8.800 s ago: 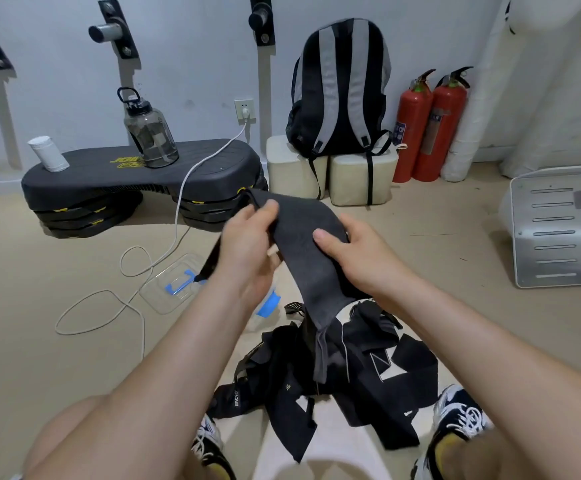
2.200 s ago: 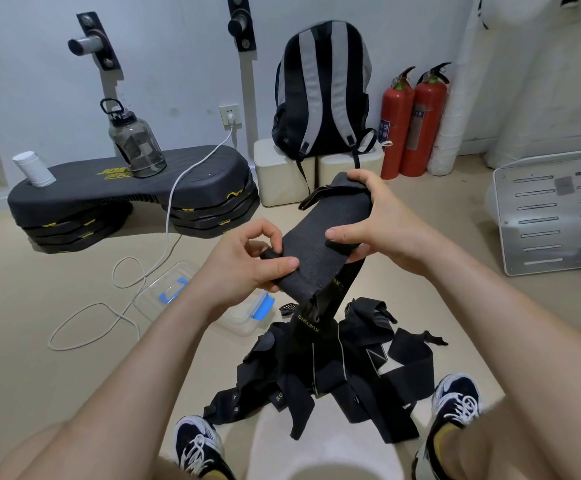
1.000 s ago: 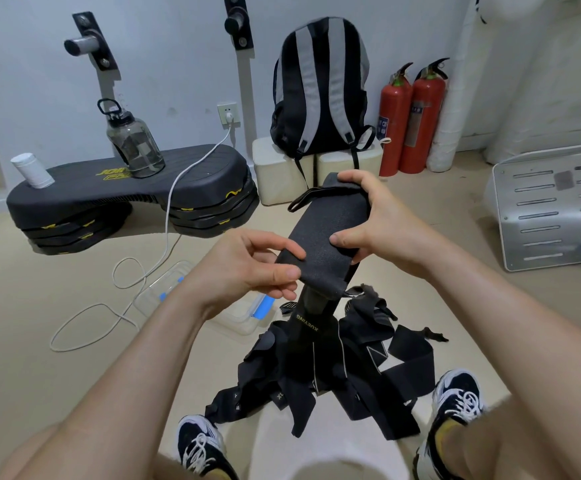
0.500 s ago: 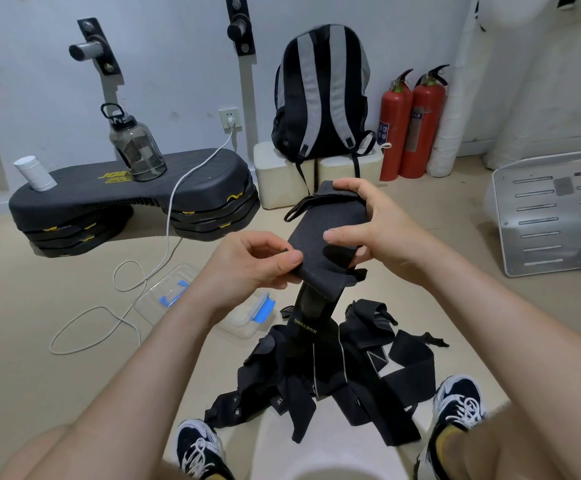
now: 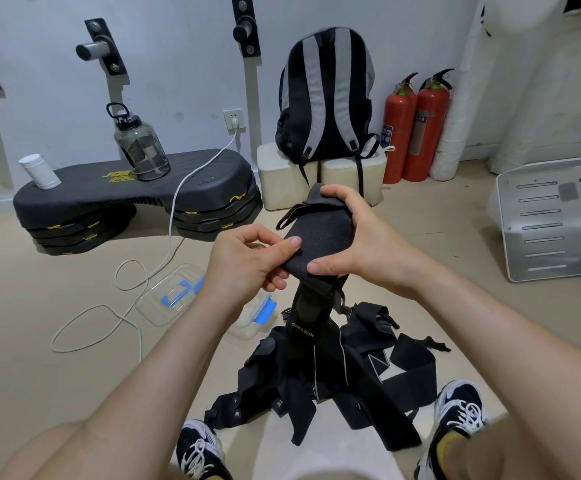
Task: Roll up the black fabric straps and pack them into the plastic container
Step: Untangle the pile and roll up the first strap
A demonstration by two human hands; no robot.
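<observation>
I hold a wide black fabric strap [image 5: 320, 233] up in front of me with both hands. My left hand [image 5: 247, 261] pinches its near folded edge between thumb and fingers. My right hand [image 5: 358, 244] grips the strap from the right, fingers curled over its far end and thumb pressing the near fold. The strap's tail hangs down to a heap of black straps [image 5: 330, 372] on the floor between my feet. The clear plastic container [image 5: 254, 320] with blue clips lies on the floor behind my left wrist, partly hidden, and its clear lid [image 5: 171, 296] lies to its left.
A white cable [image 5: 122, 299] loops over the floor at left. A black step platform [image 5: 136, 199] bears a water jug [image 5: 140, 147] and a white bottle [image 5: 39, 171]. A backpack [image 5: 327, 95], two red fire extinguishers [image 5: 417, 126] and a grey metal panel [image 5: 556, 216] stand behind. My shoes [image 5: 455, 410] flank the heap.
The hands have drawn closer together and the held strap is folded shorter than a second ago. My right thumb has moved down to the near fold beside my left thumb.
</observation>
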